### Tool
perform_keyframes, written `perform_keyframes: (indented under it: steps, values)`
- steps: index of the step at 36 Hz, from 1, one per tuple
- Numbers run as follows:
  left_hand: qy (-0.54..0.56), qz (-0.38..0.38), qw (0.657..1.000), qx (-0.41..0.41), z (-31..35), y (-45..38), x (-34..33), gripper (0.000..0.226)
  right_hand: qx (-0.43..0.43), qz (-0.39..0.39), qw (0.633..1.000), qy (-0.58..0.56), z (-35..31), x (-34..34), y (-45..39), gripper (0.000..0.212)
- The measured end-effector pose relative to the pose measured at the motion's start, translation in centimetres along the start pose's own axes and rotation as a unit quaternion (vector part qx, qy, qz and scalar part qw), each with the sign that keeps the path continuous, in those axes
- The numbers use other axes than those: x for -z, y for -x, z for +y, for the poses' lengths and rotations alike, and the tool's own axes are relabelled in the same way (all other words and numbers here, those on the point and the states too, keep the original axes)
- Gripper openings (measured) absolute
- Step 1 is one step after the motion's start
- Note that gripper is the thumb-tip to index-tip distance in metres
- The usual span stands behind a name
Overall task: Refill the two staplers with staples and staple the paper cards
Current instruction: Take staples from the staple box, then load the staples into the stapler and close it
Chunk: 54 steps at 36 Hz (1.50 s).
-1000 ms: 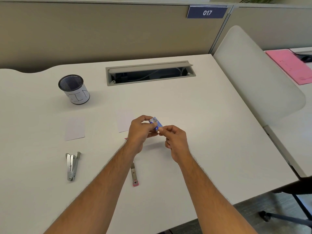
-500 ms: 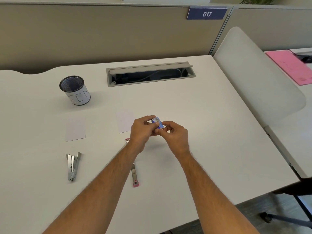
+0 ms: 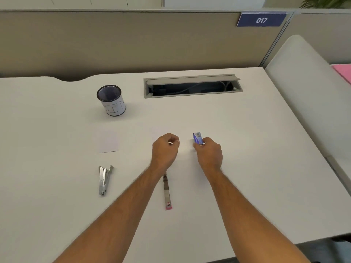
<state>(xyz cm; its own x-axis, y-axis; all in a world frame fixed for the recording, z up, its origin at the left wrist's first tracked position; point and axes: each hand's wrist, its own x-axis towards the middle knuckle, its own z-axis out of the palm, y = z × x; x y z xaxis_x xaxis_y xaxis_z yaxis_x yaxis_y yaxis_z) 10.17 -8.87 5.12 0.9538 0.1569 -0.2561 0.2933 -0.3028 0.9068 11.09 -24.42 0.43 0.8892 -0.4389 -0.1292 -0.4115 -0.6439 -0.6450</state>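
My right hand [image 3: 209, 153] pinches a small blue staple box [image 3: 197, 138] just above the white desk [image 3: 247, 168]. My left hand [image 3: 165, 149] is closed, with a thin silvery strip of staples [image 3: 171, 143] showing between its fingertips. A silver stapler [image 3: 104, 180] lies opened at the left. A second stapler with a pink end [image 3: 167, 192] lies below my left wrist, partly hidden by it. One white paper card [image 3: 108, 142] lies at the left. A second card [image 3: 156, 133] is mostly hidden behind my left hand.
A black mesh pen cup [image 3: 111, 100] stands at the back left. A grey cable tray [image 3: 191, 86] is open at the back middle. A white chair back [image 3: 303, 88] stands off the desk's right edge, and a beige partition runs behind.
My hands were together on the staple box; now they have parted. The right hand has moved right with the box, and the left hand keeps a strip of staples.
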Motion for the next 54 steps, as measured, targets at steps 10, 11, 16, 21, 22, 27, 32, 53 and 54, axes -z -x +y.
perform_keyframes:
  steps: [10,11,16,21,22,27,32,53,54]
  values:
    - [-0.015,0.017,1.0,0.004,-0.8,-0.1,1.8,0.016,-0.013,-0.009,0.998,0.062,-1.1,-1.5,-2.1,0.025]
    - [-0.018,0.018,1.0,0.003,-0.9,-0.1,1.9,0.016,-0.015,-0.01,0.998,0.066,-1.1,-1.6,-2.1,0.026]
    - [-0.017,0.014,1.0,0.003,-1.2,-0.1,1.9,0.015,-0.027,-0.018,0.996,0.084,-0.8,-1.7,-2.3,0.027]
    - [-0.014,0.019,1.0,0.003,-1.3,-0.2,2.1,0.014,-0.026,-0.022,0.997,0.076,-0.9,-1.8,-2.0,0.027]
    - [-0.013,0.019,1.0,0.003,-1.3,-0.2,2.1,0.014,-0.028,-0.02,0.997,0.075,-0.9,-1.8,-2.0,0.028]
    - [-0.009,0.017,1.0,0.005,-1.3,-0.4,2.0,0.013,-0.041,0.0,0.999,0.017,-1.3,-1.3,-1.4,0.042]
    - [0.008,0.012,1.0,0.022,-1.5,-0.5,2.1,0.01,-0.1,-0.033,0.964,-0.244,-3.2,-1.3,0.1,0.024]
    - [0.059,0.015,0.998,0.027,-3.6,1.3,3.9,0.017,-0.183,-0.324,0.773,-0.514,-7.1,-2.7,5.2,0.036]
    - [0.064,0.016,0.997,0.032,-3.7,1.3,4.1,0.016,-0.179,-0.325,0.773,-0.514,-7.0,-2.7,5.3,0.035]
